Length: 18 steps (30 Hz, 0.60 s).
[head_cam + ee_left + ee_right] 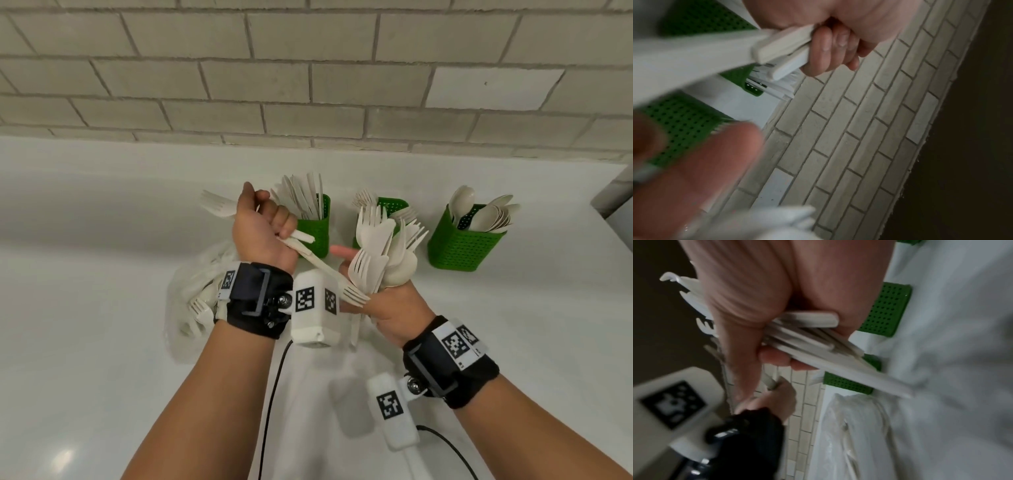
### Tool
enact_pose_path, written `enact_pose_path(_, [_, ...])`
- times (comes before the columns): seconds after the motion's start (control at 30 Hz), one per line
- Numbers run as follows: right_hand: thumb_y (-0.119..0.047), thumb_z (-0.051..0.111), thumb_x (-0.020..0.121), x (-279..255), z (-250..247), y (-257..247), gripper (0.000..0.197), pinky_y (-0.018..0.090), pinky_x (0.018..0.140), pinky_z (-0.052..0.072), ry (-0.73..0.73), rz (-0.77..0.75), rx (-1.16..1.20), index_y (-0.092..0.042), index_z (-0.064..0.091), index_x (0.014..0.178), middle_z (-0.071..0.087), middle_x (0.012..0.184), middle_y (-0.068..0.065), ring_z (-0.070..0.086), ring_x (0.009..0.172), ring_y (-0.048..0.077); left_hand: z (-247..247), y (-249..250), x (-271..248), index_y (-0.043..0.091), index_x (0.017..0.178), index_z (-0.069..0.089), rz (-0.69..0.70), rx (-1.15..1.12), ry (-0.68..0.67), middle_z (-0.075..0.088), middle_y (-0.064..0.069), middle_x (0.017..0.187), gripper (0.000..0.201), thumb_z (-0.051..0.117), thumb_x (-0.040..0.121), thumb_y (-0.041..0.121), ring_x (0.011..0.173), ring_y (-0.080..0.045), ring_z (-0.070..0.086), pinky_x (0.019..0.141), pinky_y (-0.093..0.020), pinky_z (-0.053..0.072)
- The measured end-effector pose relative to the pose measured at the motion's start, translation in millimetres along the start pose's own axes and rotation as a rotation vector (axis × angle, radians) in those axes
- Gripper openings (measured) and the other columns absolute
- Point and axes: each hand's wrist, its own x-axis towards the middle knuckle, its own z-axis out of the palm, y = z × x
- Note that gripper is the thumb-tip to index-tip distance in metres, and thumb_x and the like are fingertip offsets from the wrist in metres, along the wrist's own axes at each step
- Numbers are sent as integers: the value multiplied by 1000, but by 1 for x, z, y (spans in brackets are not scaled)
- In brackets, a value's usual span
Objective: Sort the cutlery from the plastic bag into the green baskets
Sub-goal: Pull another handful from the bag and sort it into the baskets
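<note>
In the head view my left hand is a fist round a few pale forks; one fork sticks out left, another slants down to the right hand. My right hand grips an upright bundle of mixed forks and spoons. Three green baskets stand behind: the left basket holds knives, the middle basket forks, the right basket spoons. The clear plastic bag with more cutlery lies under my left wrist. The left wrist view shows my fingers curled over white handles. In the right wrist view, handles fan out of my fist.
Everything sits on a white counter against a grey brick wall. A black cable trails between my forearms. The counter's right end lies just past the spoon basket.
</note>
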Motion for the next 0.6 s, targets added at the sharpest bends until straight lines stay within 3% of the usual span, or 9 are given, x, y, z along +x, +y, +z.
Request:
enact_pose_path(0.07, [-1, 78, 62, 0, 3, -7, 48, 19, 69, 51, -14, -43, -79, -25, 70, 103, 67, 78, -17, 60, 78, 0, -4, -4, 1, 16, 65, 43, -34, 4, 29, 22, 8, 40, 39, 45, 102, 30, 30, -6, 19, 29, -18, 20])
enact_pose_path(0.17, [-13, 79, 67, 1, 4, -9, 24, 20, 58, 46, 32, -91, -100, -31, 76, 83, 66, 77, -13, 56, 70, 3, -10, -8, 3, 15, 67, 45, -87, 3, 57, 25, 7, 41, 38, 47, 101, 32, 32, -8, 25, 34, -18, 29])
enact_pose_path(0.23, [-22, 80, 68, 5, 2, -9, 15, 24, 56, 44, 116, -109, -16, -26, 76, 82, 65, 76, -9, 54, 64, 7, -17, -10, 3, 15, 69, 47, -73, 90, 60, 31, 5, 42, 37, 48, 101, 32, 37, -10, 36, 45, -22, 43])
enact_pose_path(0.33, [-32, 83, 70, 14, -10, -13, 28, 29, 60, 45, 293, -84, 122, -15, 72, 89, 65, 82, 4, 54, 67, 16, -29, -16, 1, 16, 70, 52, -66, 237, 4, 45, 3, 48, 37, 49, 101, 35, 49, -13, 55, 68, -29, 53])
enact_pose_path(0.37, [-31, 80, 72, 17, -15, -15, 29, 28, 64, 49, 335, -70, 187, -12, 69, 91, 68, 88, 7, 59, 75, 17, -34, -18, 0, 16, 70, 53, -63, 288, -15, 46, 3, 49, 37, 48, 101, 35, 50, -14, 55, 68, -28, 53])
enact_pose_path(0.47, [-24, 71, 78, 22, -23, -19, 24, 33, 75, 55, 382, -72, 284, -11, 61, 96, 69, 82, 8, 66, 87, 23, -44, -23, -5, 15, 71, 54, -30, 441, -90, 37, 4, 45, 38, 49, 100, 39, 39, -9, 36, 43, -23, 38])
enact_pose_path(0.53, [-16, 75, 75, 23, -24, -20, 23, 37, 72, 54, 385, -89, 264, -12, 59, 90, 62, 71, 4, 64, 72, 22, -48, -28, -11, 14, 73, 55, -5, 572, -180, 33, 5, 46, 38, 53, 95, 45, 37, -7, 26, 37, -20, 23])
enact_pose_path(0.6, [-1, 82, 64, 22, -23, -17, 35, 37, 71, 52, 384, -105, 145, -15, 57, 84, 57, 70, -2, 56, 63, 14, -53, -32, -18, 13, 80, 58, 13, 710, -282, 35, 4, 51, 42, 66, 84, 54, 40, -7, 27, 37, -19, 22])
